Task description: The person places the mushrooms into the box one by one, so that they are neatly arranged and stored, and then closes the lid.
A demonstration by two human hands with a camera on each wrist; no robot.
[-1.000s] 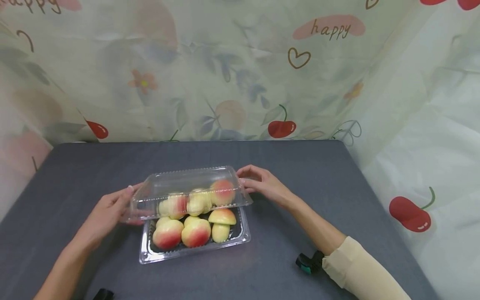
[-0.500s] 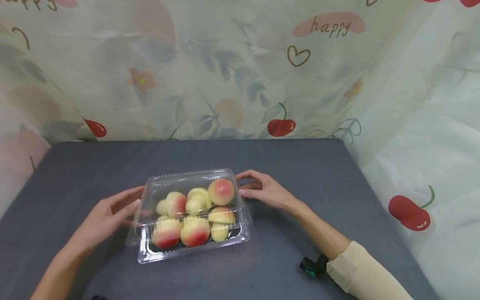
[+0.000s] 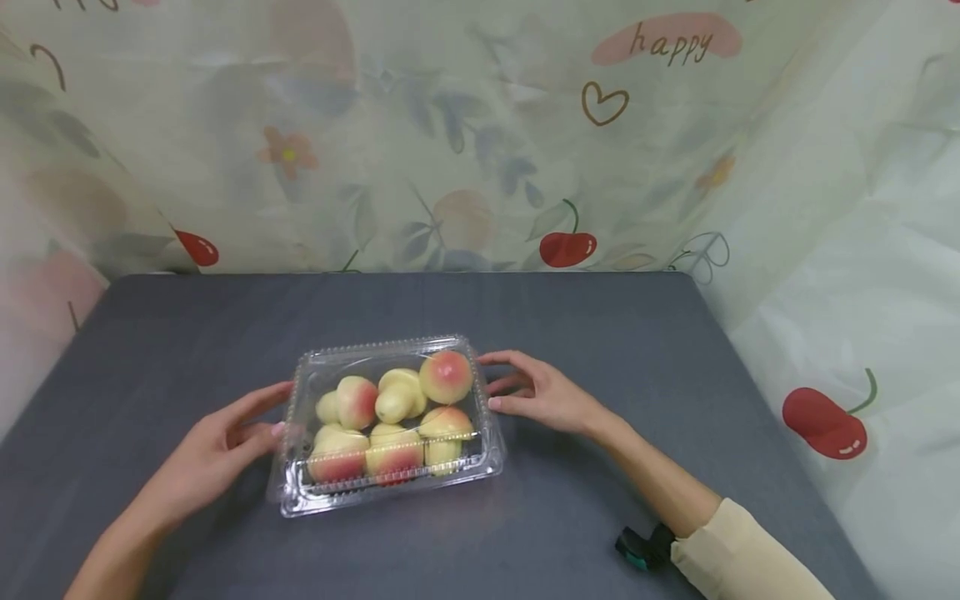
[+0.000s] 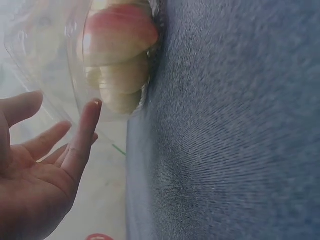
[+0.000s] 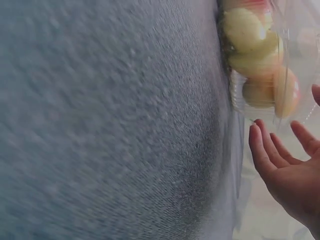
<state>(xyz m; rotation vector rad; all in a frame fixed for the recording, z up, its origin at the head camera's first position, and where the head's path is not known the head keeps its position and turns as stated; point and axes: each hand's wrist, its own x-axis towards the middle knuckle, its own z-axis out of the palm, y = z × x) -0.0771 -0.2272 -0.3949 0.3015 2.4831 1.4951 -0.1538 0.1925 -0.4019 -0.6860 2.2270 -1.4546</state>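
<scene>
A clear plastic lid sits over a tray with a clear rim and dark inside. Through the lid show several yellow mushroom-shaped pieces with red-blushed caps, laid in two rows. My left hand is at the lid's left side, fingertips right at its edge; in the left wrist view its fingers are spread and loose beside the clear wall. On the other side, my right hand has relaxed fingers close to the lid's right edge. The right wrist view shows those fingers loosely extended, pinching nothing.
A dark grey cloth-covered table lies under everything. Printed curtains with cherries and flowers hang behind it and at both sides. A black device is strapped by the right sleeve cuff.
The lid has come down from a tilted position over the back row to cover the whole tray. Both hands have lowered slightly toward me and their fingers have loosened from the lid.
</scene>
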